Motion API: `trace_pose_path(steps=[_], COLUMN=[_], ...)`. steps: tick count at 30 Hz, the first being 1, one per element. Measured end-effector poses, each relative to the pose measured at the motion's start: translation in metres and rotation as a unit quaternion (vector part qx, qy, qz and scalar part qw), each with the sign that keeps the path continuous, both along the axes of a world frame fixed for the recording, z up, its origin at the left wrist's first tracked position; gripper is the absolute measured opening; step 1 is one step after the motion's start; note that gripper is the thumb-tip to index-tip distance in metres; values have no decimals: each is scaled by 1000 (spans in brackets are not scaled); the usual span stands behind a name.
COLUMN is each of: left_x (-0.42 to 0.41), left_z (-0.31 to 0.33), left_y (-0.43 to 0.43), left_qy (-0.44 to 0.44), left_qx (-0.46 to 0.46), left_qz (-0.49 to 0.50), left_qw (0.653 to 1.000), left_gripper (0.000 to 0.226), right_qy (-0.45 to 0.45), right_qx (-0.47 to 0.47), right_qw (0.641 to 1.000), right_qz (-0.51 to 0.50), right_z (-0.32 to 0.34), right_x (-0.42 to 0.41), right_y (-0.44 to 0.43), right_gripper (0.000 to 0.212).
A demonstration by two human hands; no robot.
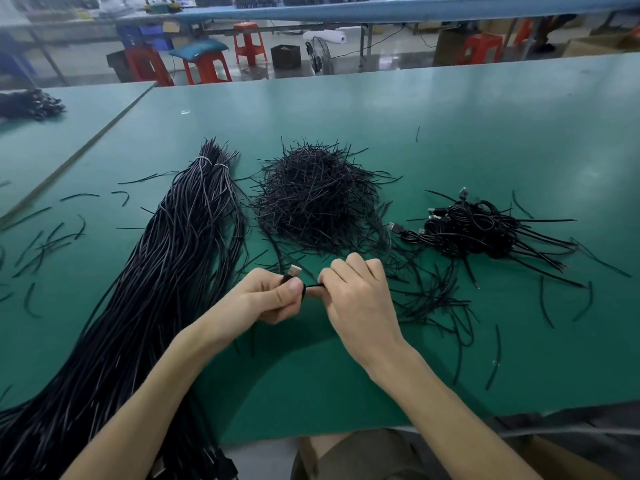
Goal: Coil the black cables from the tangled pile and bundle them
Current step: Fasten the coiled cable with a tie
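My left hand (273, 294) pinches one black cable (313, 286) just behind its silver USB plug (295, 270), which pokes up above my fingers. My right hand (356, 289) is closed on the same cable a short way to the right. A long bundle of straight black cables (166, 271), banded near its far end, runs from the table's middle down past my left arm. A heap of short black twist ties (318, 199) lies beyond my hands. Several coiled and tied cables (485, 230) lie at the right.
The green table mat (450, 133) carries loose ties scattered left (45, 244) and right (547, 306). Another dark cable pile (31, 103) sits at the far left. Red stools (247, 43) and a fan stand on the floor beyond the table.
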State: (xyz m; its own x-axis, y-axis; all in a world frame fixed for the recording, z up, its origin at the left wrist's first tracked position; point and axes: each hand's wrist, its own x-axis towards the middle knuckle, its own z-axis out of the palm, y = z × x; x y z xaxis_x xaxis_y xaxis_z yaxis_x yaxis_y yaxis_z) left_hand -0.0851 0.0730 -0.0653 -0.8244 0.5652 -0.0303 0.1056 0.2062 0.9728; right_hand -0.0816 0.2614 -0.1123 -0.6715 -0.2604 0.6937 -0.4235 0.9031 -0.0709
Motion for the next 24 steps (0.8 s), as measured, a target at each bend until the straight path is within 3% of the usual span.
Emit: trace_pose_path(steps=[4, 8, 11, 15, 18, 24], left_x=[2, 0, -2, -2, -3, -5], left_z=[-8, -15, -16, -18, -17, -16], left_y=[3, 5, 5, 5, 4, 9], left_qy=[102, 243, 286, 273, 224, 96], left_qx=[-65, -182, -216, -208, -159, 45], left_qz=[40, 74, 79, 113, 137, 123], left_qw=[992, 950, 930, 932, 952, 987], left_gripper=[49, 45, 39, 44, 44, 45], right_qy=[-14, -29, -36, -30, -25, -81], right_qx=[-12, -41, -72, -139, -133, -137], right_qw=[1000, 998, 994, 984, 984, 969], right_qz=[13, 34, 71, 108, 117, 189], right_z=[0, 4, 7, 11, 11, 9], right_x=[0, 3, 5, 7, 9, 9], right_y=[-1, -2, -2, 0, -1, -3], right_gripper=[27, 31, 28, 27, 26, 25])
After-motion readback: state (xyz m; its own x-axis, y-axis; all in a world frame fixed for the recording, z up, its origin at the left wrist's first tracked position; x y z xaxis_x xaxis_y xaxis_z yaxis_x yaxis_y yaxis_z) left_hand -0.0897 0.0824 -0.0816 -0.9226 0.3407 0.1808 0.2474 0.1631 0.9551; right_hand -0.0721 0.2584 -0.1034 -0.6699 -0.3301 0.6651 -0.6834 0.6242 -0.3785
